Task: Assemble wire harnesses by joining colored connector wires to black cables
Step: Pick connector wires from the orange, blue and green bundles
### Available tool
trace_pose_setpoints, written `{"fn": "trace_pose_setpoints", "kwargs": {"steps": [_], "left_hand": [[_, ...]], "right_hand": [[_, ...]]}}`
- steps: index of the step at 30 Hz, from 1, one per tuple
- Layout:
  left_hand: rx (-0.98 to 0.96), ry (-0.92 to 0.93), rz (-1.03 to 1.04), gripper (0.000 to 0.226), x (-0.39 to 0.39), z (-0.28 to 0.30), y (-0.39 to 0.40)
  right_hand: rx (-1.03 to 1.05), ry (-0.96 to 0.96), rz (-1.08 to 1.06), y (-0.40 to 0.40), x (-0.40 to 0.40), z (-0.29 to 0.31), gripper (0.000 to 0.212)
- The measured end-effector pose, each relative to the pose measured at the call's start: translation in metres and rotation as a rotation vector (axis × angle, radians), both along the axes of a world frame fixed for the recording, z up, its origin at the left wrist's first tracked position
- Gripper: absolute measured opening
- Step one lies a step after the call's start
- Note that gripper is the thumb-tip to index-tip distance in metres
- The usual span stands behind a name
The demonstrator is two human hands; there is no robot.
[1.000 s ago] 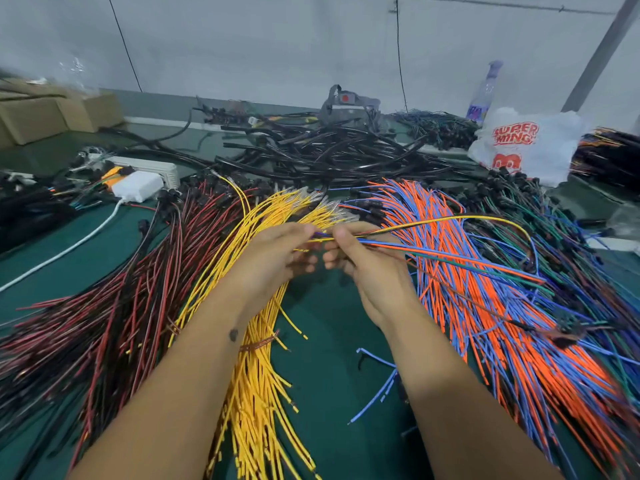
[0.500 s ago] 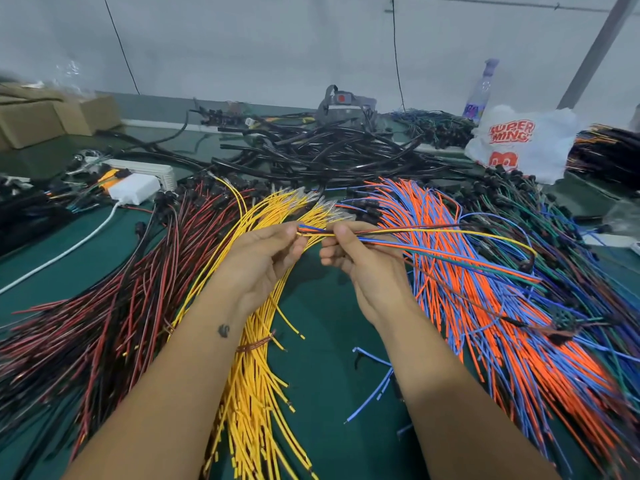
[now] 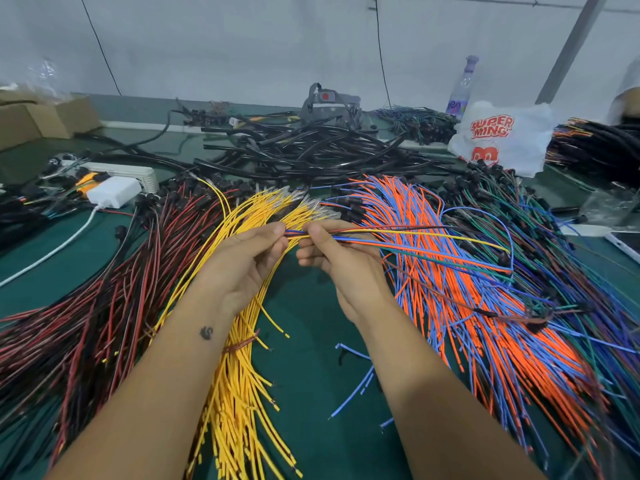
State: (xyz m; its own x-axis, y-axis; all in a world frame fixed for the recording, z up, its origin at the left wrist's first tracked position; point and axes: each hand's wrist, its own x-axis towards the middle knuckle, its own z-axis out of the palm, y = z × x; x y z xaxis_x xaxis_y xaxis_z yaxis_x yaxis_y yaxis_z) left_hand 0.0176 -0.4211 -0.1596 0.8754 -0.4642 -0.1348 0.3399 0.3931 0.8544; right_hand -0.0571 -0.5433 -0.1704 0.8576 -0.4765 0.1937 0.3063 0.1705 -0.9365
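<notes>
My left hand [image 3: 247,261] and my right hand [image 3: 341,261] meet above the green table [image 3: 311,375]. Both pinch one small bundle of colored wires [image 3: 398,237], yellow, blue, orange, red and green, which runs off to the right. The bundle's near ends sit between my two thumbs. Below my hands lies a tied sheaf of yellow wires [image 3: 239,375]. Orange and blue wires [image 3: 450,306] fan out on the right. A heap of black cables [image 3: 304,150] lies at the back.
Red and black wires [image 3: 86,306] cover the left side. A white charger [image 3: 112,192] and power strip sit at back left, cardboard boxes [image 3: 38,116] beyond. A white plastic bag [image 3: 502,136] and a bottle [image 3: 462,88] stand at back right. Loose blue wires [image 3: 356,386] lie between my forearms.
My hands have drawn slightly apart along the bundle, so more of its near ends shows between my thumbs. The wires now run straighter to the right.
</notes>
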Motion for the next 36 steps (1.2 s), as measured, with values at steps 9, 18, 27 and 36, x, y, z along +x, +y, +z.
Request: {"fn": "trace_pose_setpoints", "kwargs": {"steps": [9, 18, 27, 36], "left_hand": [[-0.049, 0.094, 0.054, 0.01, 0.001, -0.002, -0.001], [0.085, -0.202, -0.106, 0.024, 0.004, 0.0, 0.011], [0.104, -0.332, -0.013, 0.006, 0.004, -0.004, 0.009], [0.093, -0.349, 0.072, 0.018, 0.005, -0.011, 0.002]], "right_hand": [[-0.053, 0.058, 0.013, 0.003, 0.003, -0.002, 0.01], [0.07, 0.028, 0.043, -0.002, -0.001, 0.002, 0.014], [0.055, 0.051, 0.07, 0.0, -0.002, 0.003, 0.011], [-0.083, 0.098, -0.036, 0.001, 0.0, 0.001, 0.012]]}}
